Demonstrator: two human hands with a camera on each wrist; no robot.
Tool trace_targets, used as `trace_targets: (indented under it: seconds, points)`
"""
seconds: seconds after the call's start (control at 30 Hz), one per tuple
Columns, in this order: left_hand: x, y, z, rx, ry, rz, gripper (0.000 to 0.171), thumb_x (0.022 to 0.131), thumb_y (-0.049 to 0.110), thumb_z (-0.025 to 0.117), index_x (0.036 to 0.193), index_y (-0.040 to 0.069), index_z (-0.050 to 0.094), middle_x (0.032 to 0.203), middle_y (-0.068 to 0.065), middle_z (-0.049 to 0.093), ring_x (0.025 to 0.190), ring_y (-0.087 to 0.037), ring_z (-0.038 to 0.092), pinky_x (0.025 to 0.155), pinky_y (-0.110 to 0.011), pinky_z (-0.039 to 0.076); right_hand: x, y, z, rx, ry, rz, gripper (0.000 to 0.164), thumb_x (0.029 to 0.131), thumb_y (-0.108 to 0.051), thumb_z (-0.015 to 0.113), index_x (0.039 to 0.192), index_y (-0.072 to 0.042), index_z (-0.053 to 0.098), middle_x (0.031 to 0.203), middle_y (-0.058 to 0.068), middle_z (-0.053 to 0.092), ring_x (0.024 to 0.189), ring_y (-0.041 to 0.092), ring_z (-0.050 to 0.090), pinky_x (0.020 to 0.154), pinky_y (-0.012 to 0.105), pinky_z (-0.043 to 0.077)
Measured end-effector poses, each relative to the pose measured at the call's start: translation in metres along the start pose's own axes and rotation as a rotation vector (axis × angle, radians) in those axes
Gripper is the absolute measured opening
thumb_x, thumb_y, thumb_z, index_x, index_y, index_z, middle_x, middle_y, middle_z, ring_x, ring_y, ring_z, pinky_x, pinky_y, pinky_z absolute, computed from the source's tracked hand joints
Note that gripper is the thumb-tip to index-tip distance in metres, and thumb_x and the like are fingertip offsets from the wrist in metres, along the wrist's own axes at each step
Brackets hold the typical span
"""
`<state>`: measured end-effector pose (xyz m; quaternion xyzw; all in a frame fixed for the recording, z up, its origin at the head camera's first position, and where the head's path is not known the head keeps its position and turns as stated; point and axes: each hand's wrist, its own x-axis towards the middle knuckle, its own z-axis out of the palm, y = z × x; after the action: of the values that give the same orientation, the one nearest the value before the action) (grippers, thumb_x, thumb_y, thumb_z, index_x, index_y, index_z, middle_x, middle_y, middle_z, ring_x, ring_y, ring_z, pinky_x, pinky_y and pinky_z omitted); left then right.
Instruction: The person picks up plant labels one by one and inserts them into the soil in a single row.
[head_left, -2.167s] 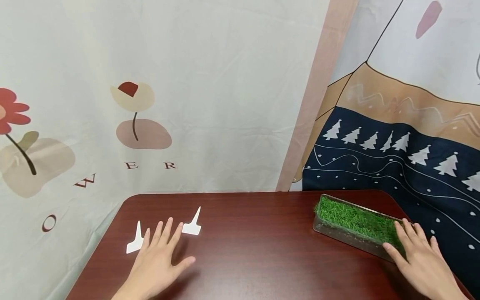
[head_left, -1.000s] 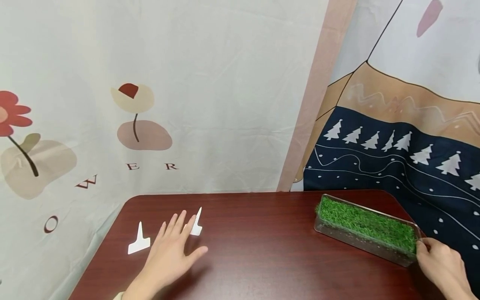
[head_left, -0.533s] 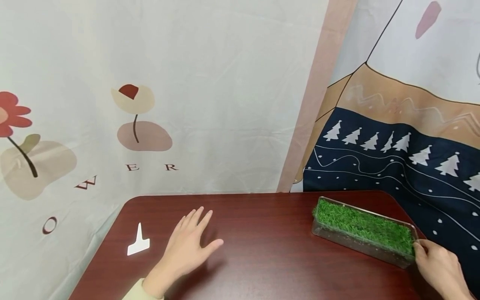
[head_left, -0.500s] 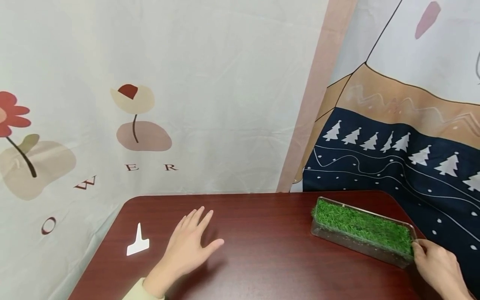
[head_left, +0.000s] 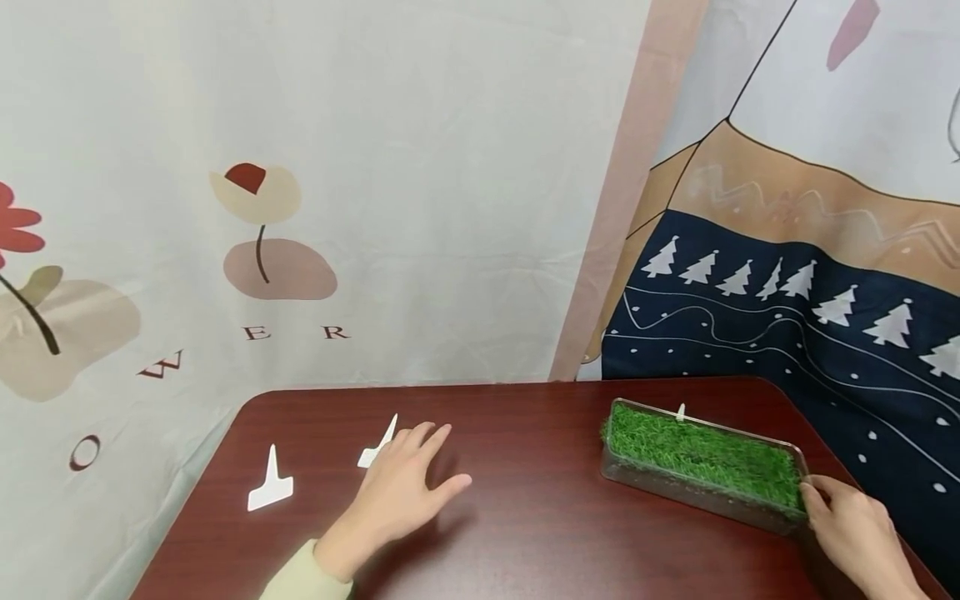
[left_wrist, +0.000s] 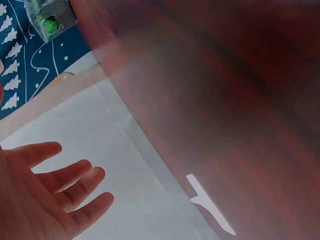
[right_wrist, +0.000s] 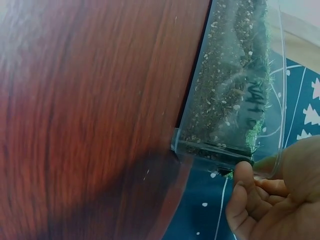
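Resting flat on dark wooden table in head view: left hand, fingers straight and spread, holding nothing. White plastic plant tag touching fingertips at 11 o'clock; second tag well apart at 9 o'clock. Right hand gripping near end of clear grass-filled tray, table's 3 o'clock edge.

Left wrist view: open palm, fingers relaxed, one tag nearby.

Right wrist view: fingers curled round tray rim, soil visible through wall.
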<state>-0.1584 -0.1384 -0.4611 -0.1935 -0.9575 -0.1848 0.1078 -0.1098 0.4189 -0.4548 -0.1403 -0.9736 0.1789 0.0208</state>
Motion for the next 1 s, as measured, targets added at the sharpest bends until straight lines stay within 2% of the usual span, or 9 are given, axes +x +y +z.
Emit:
trace_targets:
  seconds: [0.1,0.3,0.43,0.53,0.73,0.87,1.0]
  points:
    - [0.007,0.003,0.000,-0.017,-0.005,0.020,0.077,0.094,0.064,0.065,0.146,0.007,0.061,0.141,-0.015,0.060,0.122,-0.034,0.058,0.107,-0.054,0.045,0.001,-0.001,0.000,0.004,-0.033,-0.027,0.033,0.105,-0.004,0.049,0.121,0.023,0.057,0.084,0.017,0.065,0.069,0.025,0.056,0.061,0.042,0.045]
    - [0.021,0.016,-0.002,-0.059,-0.040,0.024,0.074,0.095,0.065,0.063,0.140,0.007,0.065,0.134,-0.012,0.063,0.122,-0.033,0.058,0.104,-0.053,0.046,-0.002,-0.009,-0.004,0.058,-0.097,-0.074,0.036,0.106,-0.008,0.047,0.126,0.021,0.057,0.084,0.009,0.065,0.071,0.021,0.055,0.063,0.041,0.046]
    - [0.030,0.024,0.002,-0.029,-0.051,0.034,0.072,0.094,0.067,0.062,0.138,0.010,0.067,0.127,-0.007,0.066,0.117,-0.029,0.060,0.098,-0.049,0.050,-0.004,-0.016,-0.002,0.061,-0.077,-0.085,0.034,0.105,-0.008,0.051,0.123,0.021,0.060,0.091,0.019,0.068,0.073,0.023,0.059,0.063,0.042,0.048]
    - [0.037,0.031,0.005,-0.018,-0.064,0.045,0.071,0.095,0.067,0.061,0.138,0.011,0.068,0.124,-0.006,0.067,0.114,-0.028,0.061,0.096,-0.047,0.051,-0.005,-0.021,-0.001,0.052,-0.051,-0.092,0.033,0.104,-0.007,0.054,0.121,0.020,0.062,0.100,0.030,0.069,0.077,0.028,0.064,0.064,0.046,0.051]
    - [0.049,0.044,0.010,-0.065,-0.082,0.049,0.067,0.098,0.065,0.058,0.136,0.011,0.068,0.126,-0.007,0.069,0.117,-0.028,0.062,0.100,-0.049,0.049,-0.005,-0.027,0.002,0.051,-0.038,-0.121,0.033,0.104,-0.008,0.055,0.121,0.020,0.062,0.105,0.033,0.069,0.082,0.036,0.067,0.066,0.052,0.053]
    - [0.056,0.050,0.017,-0.067,-0.057,0.076,0.053,0.100,0.054,0.062,0.129,0.011,0.073,0.120,-0.005,0.072,0.111,-0.026,0.066,0.094,-0.047,0.052,-0.004,-0.030,0.004,0.049,-0.043,-0.140,0.035,0.105,-0.011,0.055,0.122,0.018,0.063,0.115,0.037,0.067,0.097,0.051,0.066,0.072,0.058,0.053]
    - [0.062,0.057,0.025,-0.048,-0.033,0.117,0.042,0.100,0.043,0.066,0.124,0.011,0.076,0.114,-0.004,0.075,0.106,-0.025,0.068,0.090,-0.044,0.054,-0.003,-0.033,0.007,0.043,-0.077,-0.143,0.038,0.106,-0.015,0.055,0.125,0.017,0.063,0.121,0.038,0.065,0.107,0.056,0.062,0.076,0.062,0.053]
